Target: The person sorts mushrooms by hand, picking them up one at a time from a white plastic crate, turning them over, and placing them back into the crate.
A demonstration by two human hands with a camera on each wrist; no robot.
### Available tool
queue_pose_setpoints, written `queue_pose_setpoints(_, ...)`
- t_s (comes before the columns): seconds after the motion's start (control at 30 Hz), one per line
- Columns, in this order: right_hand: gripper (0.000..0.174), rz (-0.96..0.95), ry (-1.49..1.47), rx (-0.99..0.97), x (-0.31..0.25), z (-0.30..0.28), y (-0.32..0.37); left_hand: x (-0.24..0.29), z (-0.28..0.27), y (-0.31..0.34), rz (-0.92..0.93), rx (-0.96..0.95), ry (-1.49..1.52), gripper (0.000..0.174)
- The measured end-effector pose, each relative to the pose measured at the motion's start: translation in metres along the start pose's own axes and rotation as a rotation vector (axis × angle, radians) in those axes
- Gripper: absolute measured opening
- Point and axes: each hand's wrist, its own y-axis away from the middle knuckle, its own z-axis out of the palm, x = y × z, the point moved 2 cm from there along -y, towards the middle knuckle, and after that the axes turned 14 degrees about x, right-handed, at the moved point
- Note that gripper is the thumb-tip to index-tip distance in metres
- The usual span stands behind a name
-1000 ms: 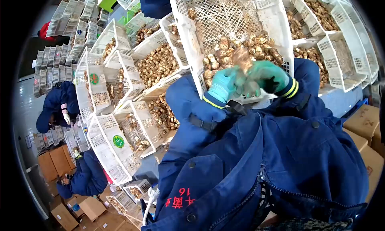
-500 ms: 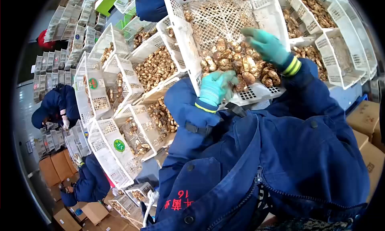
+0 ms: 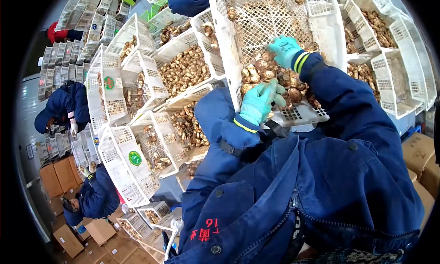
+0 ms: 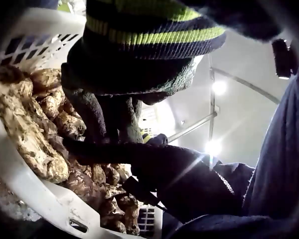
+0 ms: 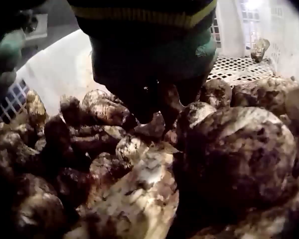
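A white slatted plastic crate (image 3: 224, 32) sits at the person's lap, with brown, knobbly mushrooms (image 3: 295, 95) heaped along its near side. The left hand (image 3: 256, 101), in a teal knitted glove, hovers over the near left corner with fingers extended and loose. In the left wrist view its fingers hang beside a long pale-stemmed mushroom (image 4: 37, 142) and the crate rim. Farther in, the gloved right hand (image 3: 284, 49) reaches down at the heap's far edge. Its fingertips dip among mushrooms in the right wrist view, behind a large round cap (image 5: 239, 154); I cannot tell whether they grip one.
More white crates with mushrooms stand close on the left, one with a green label (image 3: 134, 158), and on the right (image 3: 382, 76). Cardboard boxes (image 3: 418, 151) are stacked at the right. Two other people in dark blue, one bent over (image 3: 98, 193), work at the far left.
Both hands were together over the heap with a blurred mushroom between them. They then parted; the right hand swung right, then came back left and down onto the heap's far edge.
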Motion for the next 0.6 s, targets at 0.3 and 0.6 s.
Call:
queue_pose_setpoints(0.3, 0.051, -0.354, -0.438, 0.382, -0.022, -0.062, 0.084, -0.017, -0.011, -0.024, 0.025, 0.020, 0.500, 0.038)
queue_pose_setpoints(0.6, 0.048, -0.757, -0.887, 0.668, -0.010, -0.043, 0.124, 0.010, -0.003, 0.014, -0.058, -0.412, 0.598, 0.045)
